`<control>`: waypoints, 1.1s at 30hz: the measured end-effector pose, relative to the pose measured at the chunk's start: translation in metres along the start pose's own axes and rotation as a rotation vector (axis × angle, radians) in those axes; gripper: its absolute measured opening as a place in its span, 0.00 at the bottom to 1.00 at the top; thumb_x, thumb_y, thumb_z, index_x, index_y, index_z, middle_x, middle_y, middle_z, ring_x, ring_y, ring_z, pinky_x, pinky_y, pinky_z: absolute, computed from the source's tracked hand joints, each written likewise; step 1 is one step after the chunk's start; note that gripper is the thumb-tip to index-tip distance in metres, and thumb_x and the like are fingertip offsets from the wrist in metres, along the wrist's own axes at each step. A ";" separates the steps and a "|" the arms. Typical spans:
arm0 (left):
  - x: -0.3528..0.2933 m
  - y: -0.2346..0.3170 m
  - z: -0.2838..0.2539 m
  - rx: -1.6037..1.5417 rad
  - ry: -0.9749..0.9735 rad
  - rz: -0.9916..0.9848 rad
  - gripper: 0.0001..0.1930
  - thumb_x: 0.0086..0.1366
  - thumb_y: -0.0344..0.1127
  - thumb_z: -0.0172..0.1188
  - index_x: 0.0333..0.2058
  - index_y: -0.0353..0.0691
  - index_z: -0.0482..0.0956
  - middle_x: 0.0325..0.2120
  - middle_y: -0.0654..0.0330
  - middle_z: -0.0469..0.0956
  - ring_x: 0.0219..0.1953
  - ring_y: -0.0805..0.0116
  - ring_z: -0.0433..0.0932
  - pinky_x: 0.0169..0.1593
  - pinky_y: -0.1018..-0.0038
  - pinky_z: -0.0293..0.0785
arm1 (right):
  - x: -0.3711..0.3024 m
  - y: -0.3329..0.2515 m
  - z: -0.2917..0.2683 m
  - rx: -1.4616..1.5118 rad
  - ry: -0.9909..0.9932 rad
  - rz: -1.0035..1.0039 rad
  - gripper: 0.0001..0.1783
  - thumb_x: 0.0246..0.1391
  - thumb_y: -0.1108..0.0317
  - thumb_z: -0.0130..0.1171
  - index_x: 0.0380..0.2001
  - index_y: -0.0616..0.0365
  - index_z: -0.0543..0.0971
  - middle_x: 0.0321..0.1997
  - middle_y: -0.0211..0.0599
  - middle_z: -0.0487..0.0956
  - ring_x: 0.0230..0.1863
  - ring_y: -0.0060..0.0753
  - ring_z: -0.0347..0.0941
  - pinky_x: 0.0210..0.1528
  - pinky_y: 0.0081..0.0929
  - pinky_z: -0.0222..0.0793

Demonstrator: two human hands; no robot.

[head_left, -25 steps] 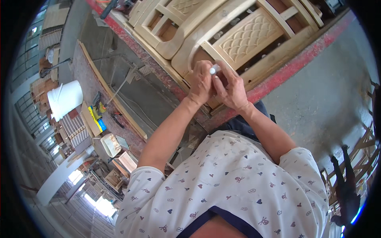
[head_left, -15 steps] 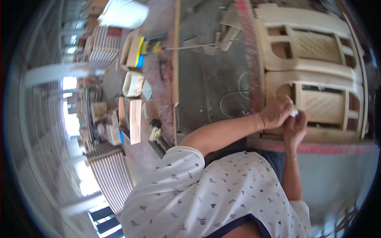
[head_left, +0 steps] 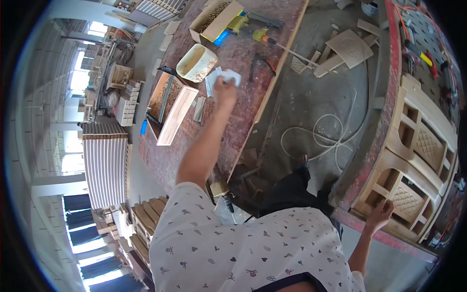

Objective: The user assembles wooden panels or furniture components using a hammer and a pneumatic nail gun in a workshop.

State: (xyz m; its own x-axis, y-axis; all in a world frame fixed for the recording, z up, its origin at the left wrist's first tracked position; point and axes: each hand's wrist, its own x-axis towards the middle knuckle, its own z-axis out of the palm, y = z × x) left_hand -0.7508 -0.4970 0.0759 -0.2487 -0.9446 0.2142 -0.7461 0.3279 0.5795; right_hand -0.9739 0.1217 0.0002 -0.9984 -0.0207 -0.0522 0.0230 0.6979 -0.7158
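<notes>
My left hand (head_left: 225, 94) is stretched out over the red-stained bench on the left. Its fingers are closed on a small white piece of paper (head_left: 231, 77). Just under it lies a pale sheet (head_left: 212, 81), beside a cream plastic tub (head_left: 196, 63) with smeared sides. My right hand (head_left: 379, 215), fingers curled together, is over the near edge of a carved wooden panel (head_left: 407, 200) on the right bench. Whatever those fingers may hold is too small to make out. A second carved panel (head_left: 428, 146) lies directly beyond the first.
On the left bench (head_left: 194, 146) stand a wooden box (head_left: 171, 119) and a carton (head_left: 216, 22) of small brown pieces. A yellow-green tool (head_left: 260, 35) lies near its edge. Between the benches, a coiled hose (head_left: 323, 143) and wood offcuts (head_left: 348, 48) lie on the floor.
Both hands were together over the near panel with something white between them. My left hand has swung left to the other bench with the white paper; my right stays by the panel. The view turned left.
</notes>
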 end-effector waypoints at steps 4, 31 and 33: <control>0.085 -0.089 0.007 0.154 0.154 -0.039 0.16 0.57 0.44 0.59 0.36 0.37 0.78 0.31 0.49 0.81 0.31 0.49 0.78 0.38 0.59 0.73 | 0.001 0.021 -0.012 -0.353 0.138 -0.183 0.14 0.60 0.61 0.57 0.46 0.54 0.76 0.42 0.39 0.78 0.41 0.41 0.73 0.44 0.34 0.70; -0.048 0.032 -0.019 -0.331 -0.215 0.408 0.14 0.57 0.24 0.59 0.43 0.37 0.76 0.32 0.57 0.80 0.31 0.64 0.78 0.33 0.71 0.73 | 0.011 0.105 -0.022 -0.794 0.281 0.178 0.21 0.63 0.46 0.50 0.32 0.51 0.80 0.34 0.48 0.77 0.39 0.49 0.71 0.40 0.50 0.66; -0.062 0.015 -0.047 -0.319 -0.187 0.319 0.11 0.57 0.24 0.60 0.40 0.37 0.77 0.30 0.60 0.80 0.26 0.67 0.76 0.29 0.74 0.71 | 0.021 0.130 -0.021 -0.709 0.274 0.187 0.19 0.64 0.49 0.51 0.33 0.51 0.80 0.34 0.51 0.76 0.39 0.49 0.71 0.36 0.53 0.66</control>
State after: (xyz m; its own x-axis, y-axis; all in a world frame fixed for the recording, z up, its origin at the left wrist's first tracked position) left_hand -0.7175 -0.4326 0.1080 -0.5625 -0.7735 0.2922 -0.3959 0.5622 0.7261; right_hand -0.9932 0.2269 -0.0793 -0.9604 0.2553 0.1120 0.2458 0.9650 -0.0916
